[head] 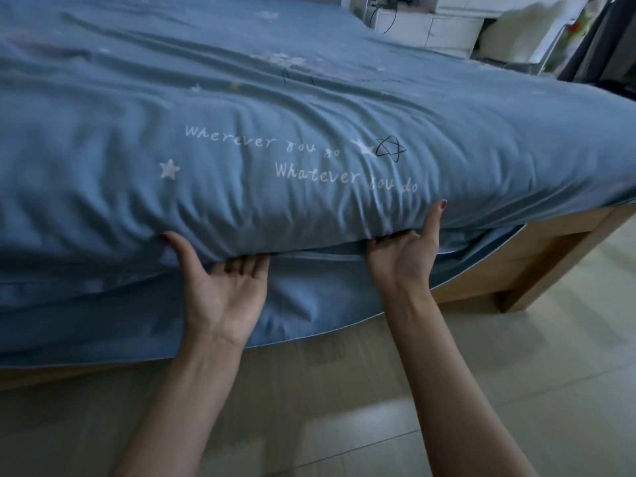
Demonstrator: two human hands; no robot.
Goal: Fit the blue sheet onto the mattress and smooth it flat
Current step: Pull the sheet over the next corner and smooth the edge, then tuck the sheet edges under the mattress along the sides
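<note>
Fingers (241, 266) of both hands curl under the sheet-wrapped mattress (309, 187) edge; next we tuck the hanging blue sheet (309, 304) beneath.

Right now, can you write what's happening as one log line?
step: lifting mattress edge | left hand: palm up, fingers under blue sheet | right hand: same | sheet: wrinkled, hem hanging loose

Pale plank floor (447, 390), wooden bed frame (550, 256), white drawers (430, 29) behind
</note>
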